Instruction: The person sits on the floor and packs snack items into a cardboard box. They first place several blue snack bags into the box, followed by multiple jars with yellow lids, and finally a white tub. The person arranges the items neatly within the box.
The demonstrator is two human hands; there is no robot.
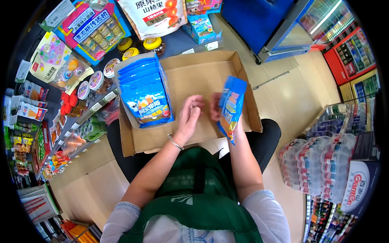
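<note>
A shallow cardboard tray [194,76] rests across the person's lap. In its left part stands a display box packed with blue snack pouches [146,104], several of them in a row. My right hand [216,106] holds a single blue pouch [232,104] over the right side of the tray; the pouch is tilted and covers part of the hand. My left hand [191,114], with a metal bangle at the wrist, hovers over the middle of the tray, fingers loosely curled and apart, holding nothing.
Shelves with price tags [96,107] run along the left, holding candy bags and jars with yellow lids [152,44]. A blue cooler [252,24] stands beyond the tray. Stacked plastic-wrapped containers [322,164] are at the right, on the tiled floor [288,82] side.
</note>
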